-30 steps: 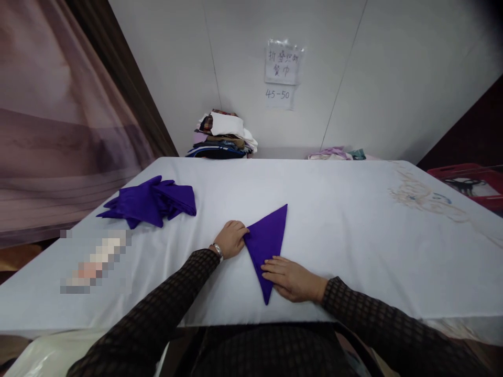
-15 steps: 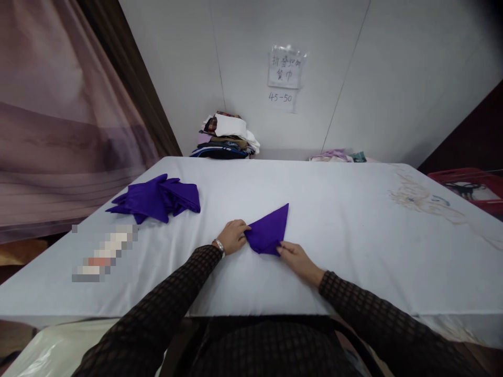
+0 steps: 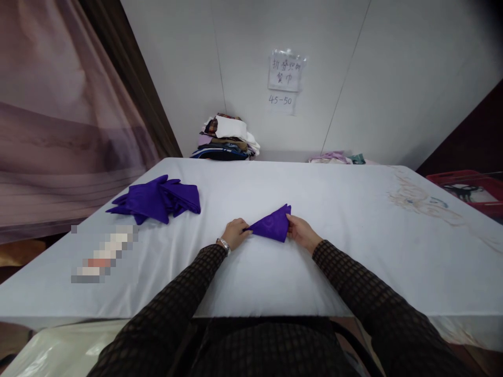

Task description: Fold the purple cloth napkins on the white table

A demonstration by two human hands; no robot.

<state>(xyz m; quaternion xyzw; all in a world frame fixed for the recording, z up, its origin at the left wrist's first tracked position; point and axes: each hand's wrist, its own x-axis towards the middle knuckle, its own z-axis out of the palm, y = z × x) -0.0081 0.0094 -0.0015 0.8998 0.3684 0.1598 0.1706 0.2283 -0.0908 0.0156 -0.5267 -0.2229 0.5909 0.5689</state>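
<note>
A purple cloth napkin [image 3: 272,224], folded into a narrow wedge, lies on the white tablecloth [image 3: 267,283] in front of me. My left hand [image 3: 236,234] pinches its pointed left end between thumb and fingers. On the wide right end, my right hand [image 3: 302,231] grips the edge, thumb and fingers closed on the cloth. Several layers show at the upper right tip. To the left, a loose pile of purple napkins [image 3: 155,199] rests on the table, apart from both hands.
Folded clothes [image 3: 226,137] are stacked behind the table's far edge, with more cloth [image 3: 334,157] further right. A red basket [image 3: 471,188] stands beyond the right edge. A pixelated patch covers something at the left. Pink curtains [image 3: 58,131] hang at the left; paper signs [image 3: 285,73] are on the wall.
My right hand has moved up and slightly right, bringing the napkin's lower edge up and over. The napkin is now a narrower wedge. My left hand has stayed at its left point.
</note>
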